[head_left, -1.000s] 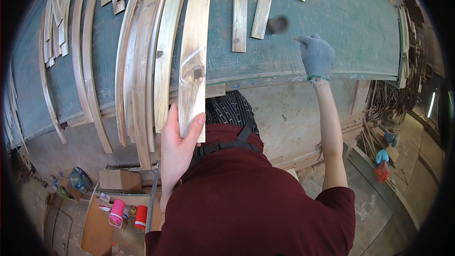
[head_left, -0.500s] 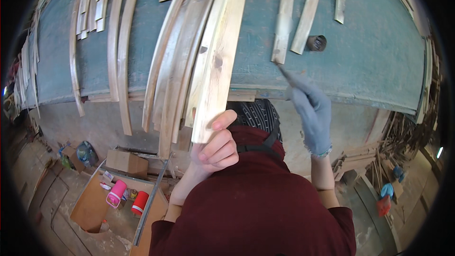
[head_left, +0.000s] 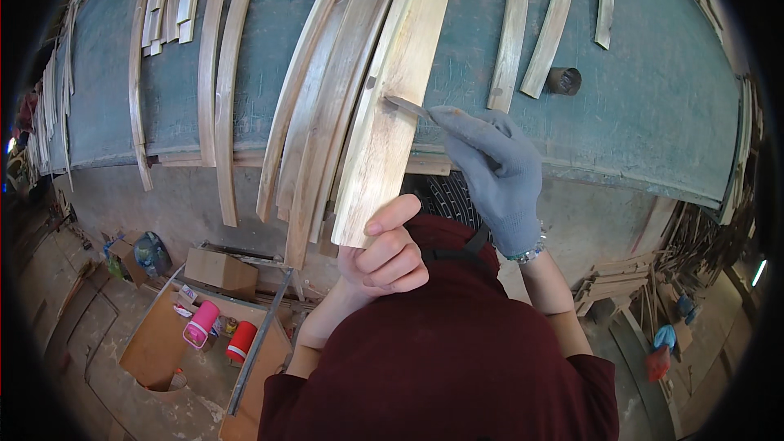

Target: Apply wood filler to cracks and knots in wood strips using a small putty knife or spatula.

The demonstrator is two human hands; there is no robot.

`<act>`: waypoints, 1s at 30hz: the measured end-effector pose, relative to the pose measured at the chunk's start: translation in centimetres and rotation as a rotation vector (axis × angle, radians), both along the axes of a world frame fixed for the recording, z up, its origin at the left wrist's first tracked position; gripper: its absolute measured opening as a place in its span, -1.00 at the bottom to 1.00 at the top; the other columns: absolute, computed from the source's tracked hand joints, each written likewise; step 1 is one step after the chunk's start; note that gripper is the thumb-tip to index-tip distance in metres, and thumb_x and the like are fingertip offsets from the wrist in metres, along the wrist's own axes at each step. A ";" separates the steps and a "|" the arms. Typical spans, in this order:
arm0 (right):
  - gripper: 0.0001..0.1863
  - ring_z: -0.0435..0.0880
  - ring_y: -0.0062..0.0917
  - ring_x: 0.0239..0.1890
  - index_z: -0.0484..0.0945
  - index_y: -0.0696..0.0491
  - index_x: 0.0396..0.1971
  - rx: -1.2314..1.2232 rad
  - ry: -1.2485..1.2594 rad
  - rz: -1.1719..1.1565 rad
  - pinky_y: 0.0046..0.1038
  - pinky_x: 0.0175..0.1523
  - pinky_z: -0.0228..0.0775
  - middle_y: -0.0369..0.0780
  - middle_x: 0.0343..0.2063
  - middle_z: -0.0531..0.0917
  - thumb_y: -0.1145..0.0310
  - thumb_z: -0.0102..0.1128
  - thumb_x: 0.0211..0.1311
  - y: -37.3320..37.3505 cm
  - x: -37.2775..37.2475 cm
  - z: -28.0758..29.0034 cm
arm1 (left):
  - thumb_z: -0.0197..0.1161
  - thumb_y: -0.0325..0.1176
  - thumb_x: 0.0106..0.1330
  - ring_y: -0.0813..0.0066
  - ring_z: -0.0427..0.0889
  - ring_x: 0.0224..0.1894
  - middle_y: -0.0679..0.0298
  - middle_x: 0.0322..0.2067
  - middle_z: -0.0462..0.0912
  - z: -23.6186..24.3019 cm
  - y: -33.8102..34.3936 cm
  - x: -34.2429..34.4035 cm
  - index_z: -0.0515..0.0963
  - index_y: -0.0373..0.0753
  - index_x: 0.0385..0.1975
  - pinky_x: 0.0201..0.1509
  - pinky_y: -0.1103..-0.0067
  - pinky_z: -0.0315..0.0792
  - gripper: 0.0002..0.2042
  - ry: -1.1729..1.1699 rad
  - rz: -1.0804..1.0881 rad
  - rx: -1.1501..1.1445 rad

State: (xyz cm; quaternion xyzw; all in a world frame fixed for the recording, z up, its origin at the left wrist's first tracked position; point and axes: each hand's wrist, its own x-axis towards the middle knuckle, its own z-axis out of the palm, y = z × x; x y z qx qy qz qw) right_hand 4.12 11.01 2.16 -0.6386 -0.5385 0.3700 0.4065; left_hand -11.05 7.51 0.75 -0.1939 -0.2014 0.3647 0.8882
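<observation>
A long pale wooden slat (head_left: 384,151) slants up and away from me, its near end gripped by my bare left hand (head_left: 385,249). The left thumb lies on top and the fingers curl round the edge. My right hand (head_left: 500,175), in a grey-blue knit glove, pinches a thin knife-like blade (head_left: 406,106). Its tip touches the slat at a dark knot. The tool's handle is hidden inside the glove. Just left of the held piece lies a bunch of curved wooden slats (head_left: 327,98), their ends jutting past the table's near edge.
More slats (head_left: 510,41) lie on the green table (head_left: 637,131), with a small dark can (head_left: 563,80) beside them. On the floor at lower left, a pink jug (head_left: 201,323) and a red jug (head_left: 241,341) stand near a cardboard box (head_left: 220,272). Scrap wood (head_left: 614,282) is piled at right.
My right hand has swung left from above the table, bringing the blade onto the slat's knot. The left hand keeps its hold. The whole view has shifted slightly.
</observation>
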 end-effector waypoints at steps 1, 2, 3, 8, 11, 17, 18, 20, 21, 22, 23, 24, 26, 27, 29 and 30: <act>-0.69 0.26 -0.71 -0.67 0.61 -0.11 -0.24 0.000 0.000 0.000 -0.63 -0.57 0.09 -0.35 -0.69 0.37 0.50 0.22 -0.07 0.1 -0.2 0.0 | -0.30 -0.05 0.37 0.68 0.18 -0.78 0.51 -0.86 0.16 0.0 0.1 0.0 0.15 -0.09 -0.40 -0.57 0.71 0.11 -0.74 0.003 0.003 0.005; -0.69 0.27 -0.70 -0.67 0.61 -0.11 -0.25 0.008 -0.064 0.013 -0.63 -0.57 0.10 -0.34 -0.69 0.39 0.50 0.22 -0.08 0.1 -0.3 0.0 | -0.30 -0.05 0.37 0.68 0.18 -0.78 0.51 -0.86 0.16 0.0 0.1 -0.1 0.15 -0.09 -0.40 -0.57 0.71 0.11 -0.74 0.002 0.003 0.003; -0.69 0.29 -0.69 -0.68 0.61 -0.12 -0.25 0.017 -0.127 0.025 -0.63 -0.58 0.12 -0.33 -0.68 0.40 0.50 0.23 -0.08 0.1 -0.4 0.0 | -0.30 -0.05 0.37 0.68 0.19 -0.78 0.52 -0.86 0.16 0.1 0.1 -0.1 0.15 -0.09 -0.40 -0.56 0.71 0.12 -0.74 -0.004 -0.001 0.002; -0.69 0.30 -0.65 -0.69 0.62 -0.14 -0.27 0.128 -0.241 0.057 -0.62 -0.59 0.13 -0.33 -0.68 0.41 0.48 0.25 -0.10 -0.4 -0.7 0.1 | -0.30 -0.06 0.37 0.67 0.21 -0.79 0.52 -0.86 0.16 0.0 0.3 -0.4 0.15 -0.09 -0.40 -0.55 0.70 0.13 -0.74 -0.045 -0.010 -0.006; -0.70 0.30 -0.63 -0.70 0.62 -0.16 -0.29 0.072 -0.156 -0.009 -0.60 -0.61 0.12 -0.34 -0.69 0.41 0.46 0.26 -0.10 0.1 -0.9 0.5 | -0.30 -0.07 0.38 0.67 0.21 -0.79 0.51 -0.86 0.16 0.0 0.3 -0.6 0.15 -0.09 -0.40 -0.55 0.70 0.13 -0.75 -0.042 -0.013 -0.002; -0.70 0.26 -0.62 -0.72 0.61 -0.16 -0.26 0.017 -0.264 0.043 -0.58 -0.62 0.09 -0.33 -0.72 0.35 0.44 0.24 -0.08 0.0 -0.7 0.6 | -0.30 -0.07 0.38 0.67 0.21 -0.78 0.51 -0.86 0.16 -0.1 0.2 -0.7 0.15 -0.09 -0.40 -0.53 0.69 0.14 -0.75 -0.040 -0.010 -0.004; -0.70 0.25 -0.62 -0.73 0.60 -0.16 -0.25 0.005 -0.285 0.082 -0.57 -0.61 0.09 -0.33 -0.73 0.33 0.44 0.23 -0.06 -0.2 -0.6 0.8 | -0.30 -0.07 0.38 0.67 0.21 -0.78 0.51 -0.86 0.16 -0.1 0.1 -0.8 0.15 -0.09 -0.40 -0.52 0.69 0.14 -0.75 -0.031 -0.006 -0.012; -0.70 0.25 -0.63 -0.72 0.60 -0.16 -0.25 -0.034 -0.209 0.123 -0.58 -0.61 0.09 -0.32 -0.73 0.33 0.44 0.23 -0.06 -0.3 -0.2 1.2 | -0.30 -0.07 0.38 0.67 0.21 -0.78 0.51 -0.86 0.16 -0.3 0.2 -1.0 0.15 -0.09 -0.40 -0.52 0.69 0.13 -0.75 -0.023 -0.001 -0.019; -0.70 0.26 -0.63 -0.72 0.60 -0.16 -0.24 -0.075 -0.134 0.163 -0.58 -0.61 0.09 -0.32 -0.72 0.34 0.45 0.22 -0.05 -0.2 -0.2 1.2 | -0.30 -0.07 0.38 0.67 0.21 -0.78 0.51 -0.86 0.16 -0.3 0.3 -1.0 0.15 -0.09 -0.40 -0.52 0.69 0.13 -0.75 -0.029 -0.005 -0.018; -0.70 0.26 -0.63 -0.72 0.60 -0.16 -0.24 -0.073 -0.134 0.163 -0.58 -0.61 0.09 -0.32 -0.72 0.34 0.45 0.22 -0.05 0.0 -0.2 1.0 | -0.30 -0.07 0.38 0.67 0.21 -0.78 0.51 -0.86 0.16 -0.4 0.5 -1.1 0.15 -0.09 -0.40 -0.52 0.70 0.13 -0.75 -0.034 -0.007 -0.017; -0.69 0.26 -0.64 -0.72 0.60 -0.16 -0.24 -0.102 -0.119 0.087 -0.59 -0.60 0.10 -0.32 -0.71 0.35 0.46 0.22 -0.05 0.3 -0.3 0.8 | -0.30 -0.07 0.38 0.67 0.21 -0.78 0.51 -0.86 0.16 -0.4 0.6 -1.1 0.15 -0.09 -0.40 -0.52 0.70 0.13 -0.75 -0.036 -0.008 -0.015; -0.68 0.27 -0.65 -0.71 0.60 -0.16 -0.23 -0.129 -0.104 0.011 -0.60 -0.59 0.10 -0.31 -0.71 0.37 0.47 0.21 -0.05 0.6 -0.3 0.8 | -0.29 -0.07 0.37 0.67 0.21 -0.78 0.52 -0.86 0.16 -0.3 0.8 -1.0 0.15 -0.09 -0.41 -0.52 0.70 0.13 -0.75 -0.037 -0.004 -0.012; -0.71 0.27 -0.69 -0.70 0.59 -0.11 -0.22 -0.107 -0.112 0.016 -0.62 -0.58 0.11 -0.32 -0.69 0.40 0.47 0.19 -0.02 1.0 -0.6 1.2 | -0.29 -0.06 0.37 0.67 0.21 -0.78 0.52 -0.86 0.15 -0.2 0.9 -1.1 0.15 -0.09 -0.41 -0.52 0.70 0.12 -0.75 -0.038 0.001 0.000; -0.72 0.27 -0.72 -0.68 0.58 -0.06 -0.21 -0.087 -0.119 0.021 -0.63 -0.57 0.12 -0.32 -0.68 0.43 0.47 0.17 0.01 1.2 -0.7 1.4 | -0.27 -0.07 0.37 0.68 0.19 -0.78 0.53 -0.86 0.15 0.0 0.9 -1.1 0.15 -0.09 -0.41 -0.52 0.70 0.12 -0.75 -0.026 -0.001 -0.008; -0.74 0.27 -0.75 -0.66 0.57 0.01 -0.19 -0.099 0.081 -0.045 -0.65 -0.56 0.12 -0.35 -0.67 0.44 0.47 0.14 0.06 0.9 -0.7 1.5 | -0.26 -0.07 0.37 0.68 0.18 -0.78 0.53 -0.86 0.15 0.3 0.8 -1.1 0.15 -0.09 -0.42 -0.52 0.70 0.12 -0.75 -0.025 -0.010 0.007; -0.75 0.26 -0.78 -0.64 0.55 0.07 -0.18 -0.112 0.288 -0.102 -0.67 -0.54 0.12 -0.38 -0.66 0.45 0.46 0.10 0.10 1.1 -0.6 1.4 | -0.24 -0.07 0.36 0.69 0.17 -0.78 0.54 -0.86 0.14 0.2 0.8 -1.1 0.15 -0.09 -0.42 -0.52 0.70 0.11 -0.76 -0.006 -0.018 -0.011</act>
